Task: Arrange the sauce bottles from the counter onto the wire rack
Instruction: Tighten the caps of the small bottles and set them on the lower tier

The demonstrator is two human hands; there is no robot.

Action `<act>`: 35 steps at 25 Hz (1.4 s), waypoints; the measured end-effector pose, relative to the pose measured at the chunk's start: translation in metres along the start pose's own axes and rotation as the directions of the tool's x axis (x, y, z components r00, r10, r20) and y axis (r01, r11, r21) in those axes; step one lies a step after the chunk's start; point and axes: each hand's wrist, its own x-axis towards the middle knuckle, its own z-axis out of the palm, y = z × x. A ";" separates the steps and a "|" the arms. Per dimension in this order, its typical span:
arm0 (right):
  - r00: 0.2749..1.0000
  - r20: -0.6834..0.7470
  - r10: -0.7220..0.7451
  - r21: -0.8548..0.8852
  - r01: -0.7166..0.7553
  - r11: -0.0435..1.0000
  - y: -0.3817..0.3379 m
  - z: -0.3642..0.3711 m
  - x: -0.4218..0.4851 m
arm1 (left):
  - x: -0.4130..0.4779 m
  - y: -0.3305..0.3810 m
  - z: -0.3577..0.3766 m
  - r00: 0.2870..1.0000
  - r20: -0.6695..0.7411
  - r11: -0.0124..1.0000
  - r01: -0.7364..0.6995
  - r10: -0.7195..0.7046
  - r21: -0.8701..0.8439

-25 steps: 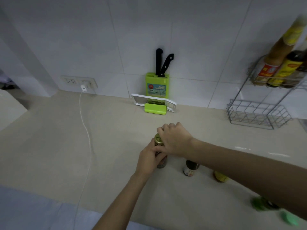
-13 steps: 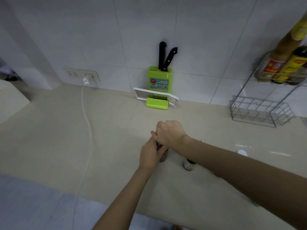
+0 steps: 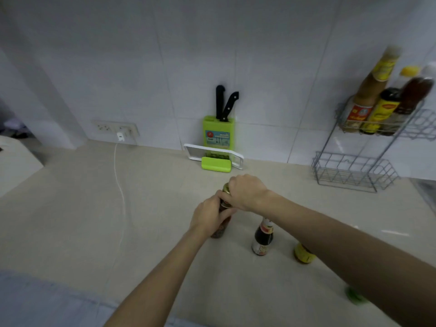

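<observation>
A jar with a gold lid (image 3: 221,228) stands on the beige counter (image 3: 153,204) at the middle. My left hand (image 3: 208,217) wraps its body and my right hand (image 3: 246,193) grips its lid from above. To its right stand a dark sauce bottle (image 3: 262,238) and a yellow-labelled bottle (image 3: 303,254), partly hidden under my right forearm. A green-capped item (image 3: 354,297) shows blurred below that arm. The wire rack (image 3: 354,171) stands at the right against the wall; its upper tier holds three bottles (image 3: 379,102), its lower basket holds none.
A green knife block (image 3: 218,132) with two black-handled knives stands at the back wall, a white and green tray (image 3: 214,159) in front of it. A white cable (image 3: 120,185) runs from the wall socket (image 3: 115,129) across the counter's left half.
The view shifted a little. Both hands stay on the jar; the right hand sits slightly higher on the lid, and the gold lid shows again at its left edge.
</observation>
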 end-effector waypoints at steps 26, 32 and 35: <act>0.355 -0.067 0.932 0.973 0.230 -0.018 0.371 0.064 -0.093 | 0.187 0.220 0.184 0.930 0.345 0.950 0.212 -0.124 -0.230; 0.387 -0.146 0.911 0.969 0.240 0.053 0.382 0.094 -0.069 | 0.204 0.226 0.226 0.894 0.417 0.948 0.259 -0.164 -0.183; 0.450 -0.240 0.860 0.967 0.192 0.169 0.386 0.094 -0.053 | 0.216 0.231 0.240 0.860 0.464 0.923 0.332 -0.212 -0.194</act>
